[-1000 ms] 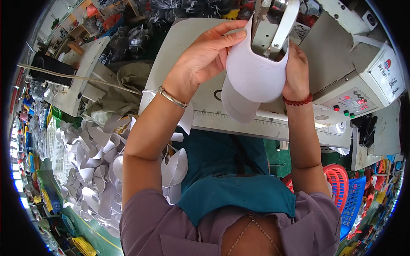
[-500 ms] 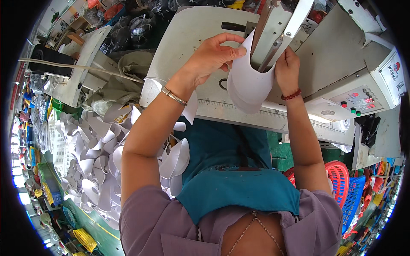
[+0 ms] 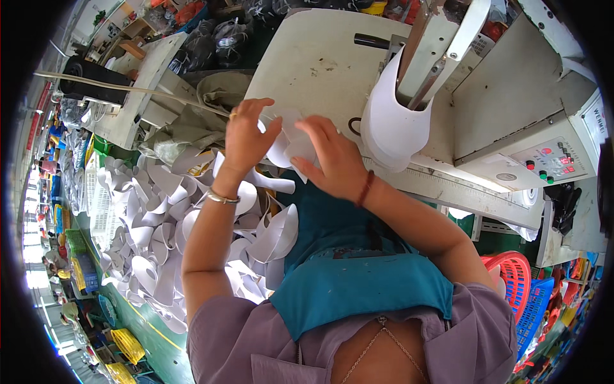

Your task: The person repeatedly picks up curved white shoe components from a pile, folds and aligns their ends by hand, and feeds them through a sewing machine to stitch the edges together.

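My left hand (image 3: 248, 137) is over the table's near left edge, its thumb and fingers apart. Close by on its right, my right hand (image 3: 334, 157) reaches across with its thumb and fingers spread. Between the two hands is a white curved sheet piece (image 3: 295, 142), blurred and partly covered by fingers; whether either hand touches it I cannot tell. To the right, a white cup-shaped piece (image 3: 395, 131) hangs around the lower end of the machine's upright arm (image 3: 430, 54), with neither hand on it.
A large heap of white curved pieces (image 3: 153, 224) lies at left. The white machine table (image 3: 307, 57) has a ruler strip along its near edge. A control box with buttons (image 3: 543, 160) stands at right, above red (image 3: 511, 275) and blue (image 3: 536, 313) baskets.
Both hands have left the white cup-shaped piece on the machine arm and moved left, to the white piece at the table's edge. The cup-shaped piece stays on the arm.
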A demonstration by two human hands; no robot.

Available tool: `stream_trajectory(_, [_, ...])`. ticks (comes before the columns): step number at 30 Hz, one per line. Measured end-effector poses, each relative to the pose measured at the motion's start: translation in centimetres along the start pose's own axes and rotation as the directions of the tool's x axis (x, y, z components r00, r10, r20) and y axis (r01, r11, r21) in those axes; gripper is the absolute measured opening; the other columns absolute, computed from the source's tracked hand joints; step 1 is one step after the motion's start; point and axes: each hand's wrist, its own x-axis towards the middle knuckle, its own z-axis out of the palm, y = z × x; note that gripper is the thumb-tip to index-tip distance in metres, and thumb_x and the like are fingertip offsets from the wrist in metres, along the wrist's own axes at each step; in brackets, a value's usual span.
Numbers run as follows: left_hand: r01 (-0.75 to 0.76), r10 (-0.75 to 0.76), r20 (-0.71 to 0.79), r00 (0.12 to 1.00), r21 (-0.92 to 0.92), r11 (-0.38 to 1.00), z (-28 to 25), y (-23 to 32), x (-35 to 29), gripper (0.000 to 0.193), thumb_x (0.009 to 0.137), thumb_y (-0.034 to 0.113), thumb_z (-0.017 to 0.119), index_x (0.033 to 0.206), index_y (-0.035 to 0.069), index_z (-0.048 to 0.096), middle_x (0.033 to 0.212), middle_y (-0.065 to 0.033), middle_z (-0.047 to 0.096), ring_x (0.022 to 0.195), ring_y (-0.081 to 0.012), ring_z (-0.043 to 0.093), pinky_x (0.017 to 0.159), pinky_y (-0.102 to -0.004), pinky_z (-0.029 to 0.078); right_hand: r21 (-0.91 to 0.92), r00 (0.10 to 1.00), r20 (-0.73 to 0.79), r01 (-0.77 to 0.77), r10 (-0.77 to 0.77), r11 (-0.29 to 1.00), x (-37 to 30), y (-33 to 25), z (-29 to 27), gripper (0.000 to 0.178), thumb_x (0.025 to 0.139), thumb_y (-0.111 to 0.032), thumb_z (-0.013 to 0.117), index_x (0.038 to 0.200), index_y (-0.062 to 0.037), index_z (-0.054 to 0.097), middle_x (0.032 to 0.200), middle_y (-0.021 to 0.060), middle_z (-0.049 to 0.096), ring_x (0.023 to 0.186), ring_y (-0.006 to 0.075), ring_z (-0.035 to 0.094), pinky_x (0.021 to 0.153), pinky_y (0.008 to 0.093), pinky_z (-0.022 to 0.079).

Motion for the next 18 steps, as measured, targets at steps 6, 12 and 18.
stream_trajectory(6, [-0.011, 0.011, -0.011, 1.000, 0.006, 1.000, 2.3, -1.9, -1.1, 0.029, 0.069, 0.009, 0.061, 0.098, 0.005, 0.059, 0.105, -0.0141, 0.055, 0.105, -0.0341, 0.047, 0.092, -0.0405, 0.036, 0.133, 0.987, 0.149, -0.083, 0.063, 0.988, -0.7, 4.2, 3.4, 0.038, 0.075, -0.015, 0.060, 0.110, -0.0033, 0.051, 0.105, 0.0161, 0.052, 0.092, 0.0323, 0.056, 0.078, 0.0381, 0.048])
stream_trajectory(12, [-0.108, 0.109, 0.030, 0.994, -0.023, 0.994, 3.4, -1.4, -1.8, 0.013, 0.074, 0.013, 0.062, 0.080, 0.002, 0.057, 0.109, -0.0140, 0.054, 0.118, -0.0349, 0.042, 0.093, -0.0427, 0.038, 0.532, 0.874, 0.248, -0.483, 0.417, 0.696, -1.8, 5.3, 2.8, 0.033, 0.078, -0.015, 0.058, 0.108, -0.0028, 0.056, 0.095, 0.0114, 0.059, 0.076, 0.0204, 0.061, 0.064, 0.0308, 0.052])
stream_trajectory(18, [-0.167, 0.165, 0.113, 0.980, 0.015, 0.986, 3.6, -2.2, -2.7, 0.026, 0.081, 0.023, 0.061, 0.066, 0.003, 0.055, 0.115, -0.0120, 0.054, 0.124, -0.0297, 0.039, 0.088, -0.0422, 0.043, 0.620, 0.779, 0.246, -0.584, 0.577, 0.524, -2.8, 1.0, -0.1, 0.028, 0.084, -0.017, 0.053, 0.108, -0.0020, 0.056, 0.092, 0.0070, 0.059, 0.067, 0.0104, 0.058, 0.043, 0.0200, 0.047])
